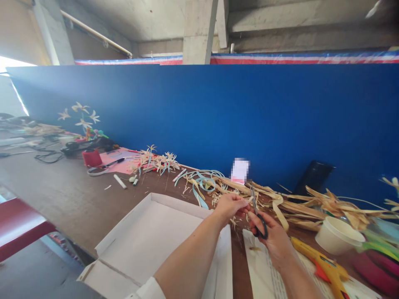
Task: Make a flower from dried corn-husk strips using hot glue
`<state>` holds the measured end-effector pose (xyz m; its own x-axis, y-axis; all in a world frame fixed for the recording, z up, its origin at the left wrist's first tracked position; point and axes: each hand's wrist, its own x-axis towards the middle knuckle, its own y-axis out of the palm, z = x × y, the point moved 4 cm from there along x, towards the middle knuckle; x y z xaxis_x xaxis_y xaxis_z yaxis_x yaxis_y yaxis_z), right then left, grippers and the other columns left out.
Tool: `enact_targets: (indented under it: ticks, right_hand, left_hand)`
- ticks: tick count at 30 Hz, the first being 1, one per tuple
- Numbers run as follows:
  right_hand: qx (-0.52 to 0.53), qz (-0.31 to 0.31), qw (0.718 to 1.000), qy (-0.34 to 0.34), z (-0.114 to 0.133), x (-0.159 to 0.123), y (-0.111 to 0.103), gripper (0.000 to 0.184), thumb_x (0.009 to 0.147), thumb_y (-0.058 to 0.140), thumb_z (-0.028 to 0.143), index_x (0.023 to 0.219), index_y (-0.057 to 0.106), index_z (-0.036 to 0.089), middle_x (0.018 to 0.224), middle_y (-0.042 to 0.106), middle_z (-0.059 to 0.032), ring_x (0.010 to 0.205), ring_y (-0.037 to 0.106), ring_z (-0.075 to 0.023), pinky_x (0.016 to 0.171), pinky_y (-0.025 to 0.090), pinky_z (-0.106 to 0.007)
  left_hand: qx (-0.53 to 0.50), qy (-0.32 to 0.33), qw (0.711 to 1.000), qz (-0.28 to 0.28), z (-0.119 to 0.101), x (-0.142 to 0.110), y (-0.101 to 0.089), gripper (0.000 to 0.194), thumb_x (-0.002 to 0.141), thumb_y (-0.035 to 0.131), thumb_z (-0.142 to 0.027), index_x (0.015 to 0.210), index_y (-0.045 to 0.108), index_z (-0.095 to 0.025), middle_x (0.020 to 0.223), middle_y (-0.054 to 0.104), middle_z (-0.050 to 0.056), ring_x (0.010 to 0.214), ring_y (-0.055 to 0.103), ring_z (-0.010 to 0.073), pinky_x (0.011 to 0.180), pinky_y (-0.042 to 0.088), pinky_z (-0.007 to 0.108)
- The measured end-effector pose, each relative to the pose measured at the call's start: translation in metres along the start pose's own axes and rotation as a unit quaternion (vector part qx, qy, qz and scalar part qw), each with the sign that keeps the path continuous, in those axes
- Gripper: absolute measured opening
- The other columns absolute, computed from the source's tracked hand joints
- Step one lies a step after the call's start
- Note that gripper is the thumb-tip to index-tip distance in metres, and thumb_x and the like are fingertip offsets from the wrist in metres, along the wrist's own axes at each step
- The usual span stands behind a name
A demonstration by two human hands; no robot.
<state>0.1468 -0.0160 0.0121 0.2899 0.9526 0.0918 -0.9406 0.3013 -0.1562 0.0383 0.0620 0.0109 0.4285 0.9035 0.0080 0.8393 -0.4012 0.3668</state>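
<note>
My right hand (272, 236) is closed round the black handles of a pair of scissors (262, 228), whose blades point up and away from me. Close by on its left, my left hand (230, 207) is closed in a pinch. A small pale strip (250, 199) shows at its fingertips, right beside the scissor blades; whether the blades touch it I cannot tell. Cut pale scraps (233, 223) lie below and around both hands. Beneath my left forearm is an open white cardboard box (149, 241).
Dried husks (299, 209) and a blue ribbon (202, 182) lie behind the hands. On the right are a white paper cup (338, 236) and a yellow glue gun (327, 265). Husk flowers (156, 161) lie further left. A blue partition (199, 116) closes off the table's back.
</note>
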Motion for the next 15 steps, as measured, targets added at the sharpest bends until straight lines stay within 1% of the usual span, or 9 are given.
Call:
enact_targets:
  ticks: [10, 15]
  right_hand:
    - [0.002, -0.006, 1.0, -0.002, 0.0013, 0.0006, 0.0024, 0.038, 0.067, 0.064, 0.053, 0.078, 0.063, 0.017, 0.055, 0.053, -0.0009, 0.05, 0.042, -0.0108, 0.042, 0.025, -0.022]
    - [0.02, -0.013, 1.0, 0.008, 0.0014, -0.0006, 0.0018, 0.041, 0.063, 0.067, 0.053, 0.083, 0.064, 0.017, 0.056, 0.054, -0.0005, 0.05, 0.043, -0.0114, 0.043, 0.025, -0.022]
  left_hand:
    - [-0.007, -0.013, 1.0, -0.004, -0.0026, -0.0028, 0.001, 0.023, 0.063, 0.071, -0.029, 0.064, 0.056, -0.012, 0.063, 0.064, 0.004, 0.05, 0.055, 0.0071, 0.051, 0.044, 0.018]
    - [-0.006, -0.018, 1.0, -0.006, -0.0027, -0.0033, 0.0013, 0.022, 0.064, 0.07, -0.029, 0.064, 0.057, -0.011, 0.064, 0.064, 0.004, 0.052, 0.055, 0.0073, 0.051, 0.044, 0.019]
